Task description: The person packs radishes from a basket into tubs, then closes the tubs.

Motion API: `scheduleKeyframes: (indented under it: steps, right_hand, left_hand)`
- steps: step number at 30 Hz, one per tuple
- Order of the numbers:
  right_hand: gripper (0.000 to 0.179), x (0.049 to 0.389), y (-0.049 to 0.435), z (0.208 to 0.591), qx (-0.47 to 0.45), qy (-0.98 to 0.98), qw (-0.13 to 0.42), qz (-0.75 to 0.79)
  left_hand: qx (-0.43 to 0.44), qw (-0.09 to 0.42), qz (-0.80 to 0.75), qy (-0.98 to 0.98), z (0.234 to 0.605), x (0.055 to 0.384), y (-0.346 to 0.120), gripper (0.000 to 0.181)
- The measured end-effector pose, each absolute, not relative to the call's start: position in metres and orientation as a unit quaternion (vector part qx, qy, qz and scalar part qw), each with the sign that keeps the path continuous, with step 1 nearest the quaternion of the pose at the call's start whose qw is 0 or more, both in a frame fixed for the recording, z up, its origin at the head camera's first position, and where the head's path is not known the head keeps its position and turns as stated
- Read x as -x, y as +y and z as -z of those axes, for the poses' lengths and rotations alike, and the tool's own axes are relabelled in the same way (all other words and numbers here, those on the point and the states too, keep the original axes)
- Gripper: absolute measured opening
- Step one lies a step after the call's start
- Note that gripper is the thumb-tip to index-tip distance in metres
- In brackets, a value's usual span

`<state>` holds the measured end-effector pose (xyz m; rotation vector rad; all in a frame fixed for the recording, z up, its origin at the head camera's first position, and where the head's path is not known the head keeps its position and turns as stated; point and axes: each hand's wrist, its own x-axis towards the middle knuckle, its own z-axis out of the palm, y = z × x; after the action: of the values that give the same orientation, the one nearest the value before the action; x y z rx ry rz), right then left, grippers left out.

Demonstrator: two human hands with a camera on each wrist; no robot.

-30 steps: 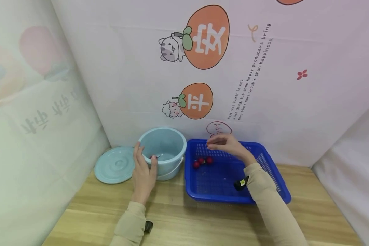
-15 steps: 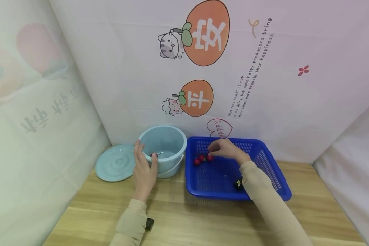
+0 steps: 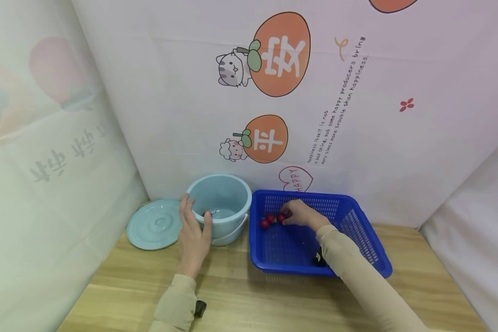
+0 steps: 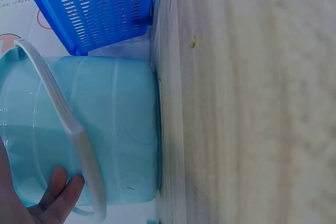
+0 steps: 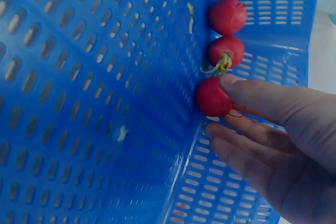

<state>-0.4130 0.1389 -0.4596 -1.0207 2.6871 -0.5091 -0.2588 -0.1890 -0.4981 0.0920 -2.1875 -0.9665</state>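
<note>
Three red radishes lie in a row along the left end of the blue basket (image 3: 299, 269). My right hand (image 3: 300, 215) reaches into the basket and pinches the radish nearest it (image 5: 212, 97), the thumb on top and a finger behind. The other two, a middle radish (image 5: 227, 51) and an end radish (image 5: 228, 16), sit just beyond the thumb. My left hand (image 3: 194, 235) holds the light blue bucket (image 3: 232, 193) at its near left side, thumb at the rim. Inside the bucket a dark red thing with a thin root shows, mostly hidden by the rim and thumb.
The bucket's round lid (image 3: 154, 226) lies on the wooden table (image 3: 232, 295) to the left. A pale handle (image 4: 79, 135) hangs down the bucket's side. Bucket and basket stand close together before a printed cloth (image 3: 182, 115).
My right hand has come down into the basket and moved onto the nearest radish, which it now pinches. The left hand stays on the bucket. The head view has shifted slightly.
</note>
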Motion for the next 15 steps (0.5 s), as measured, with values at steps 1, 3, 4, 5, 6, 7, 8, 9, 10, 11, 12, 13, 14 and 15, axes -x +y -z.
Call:
scheduleKeyframes:
  steps: [1,3,4,5,6,7,8,9,10,11,12,13,14,15]
  right_hand:
    - [0.033,0.413,0.139,0.460,0.349,0.916,0.108,0.168]
    - [0.033,0.413,0.138,0.461,0.345,0.918,0.105,0.164]
    - [0.033,0.412,0.138,0.461,0.346,0.919,0.100,0.161]
    - [0.032,0.412,0.137,0.461,0.343,0.920,0.098,0.161]
    - [0.031,0.411,0.137,0.461,0.341,0.921,0.096,0.162]
    - [0.030,0.411,0.137,0.461,0.343,0.921,0.092,0.160]
    - [0.029,0.410,0.136,0.461,0.343,0.921,0.091,0.160]
    - [0.028,0.409,0.135,0.461,0.343,0.921,0.092,0.160]
    - [0.027,0.408,0.134,0.461,0.343,0.921,0.094,0.159]
    - [0.026,0.407,0.133,0.461,0.341,0.921,0.096,0.159]
    - [0.025,0.406,0.131,0.461,0.341,0.922,0.099,0.157]
    - [0.025,0.405,0.130,0.461,0.340,0.921,0.103,0.157]
    - [0.025,0.404,0.129,0.462,0.336,0.922,0.109,0.159]
    - [0.026,0.403,0.127,0.462,0.332,0.923,0.114,0.159]
  left_hand:
    - [-0.034,0.366,0.375,-0.851,0.498,0.259,-0.189,0.065]
    - [-0.031,0.367,0.375,-0.851,0.498,0.260,-0.188,0.065]
    - [-0.030,0.367,0.374,-0.851,0.497,0.260,-0.188,0.064]
    - [-0.029,0.367,0.374,-0.851,0.497,0.260,-0.187,0.064]
    - [-0.028,0.368,0.374,-0.851,0.497,0.261,-0.187,0.064]
    - [-0.027,0.369,0.373,-0.851,0.497,0.261,-0.187,0.064]
    - [-0.028,0.369,0.373,-0.851,0.497,0.261,-0.187,0.064]
    - [-0.029,0.369,0.373,-0.851,0.498,0.261,-0.187,0.064]
    - [-0.030,0.369,0.372,-0.851,0.498,0.260,-0.187,0.064]
    - [-0.032,0.369,0.373,-0.851,0.499,0.260,-0.187,0.065]
    - [-0.033,0.369,0.373,-0.851,0.499,0.259,-0.187,0.065]
    - [-0.035,0.369,0.373,-0.851,0.499,0.259,-0.187,0.065]
    - [-0.036,0.367,0.374,-0.851,0.499,0.258,-0.187,0.065]
    - [-0.036,0.367,0.374,-0.851,0.499,0.257,-0.187,0.065]
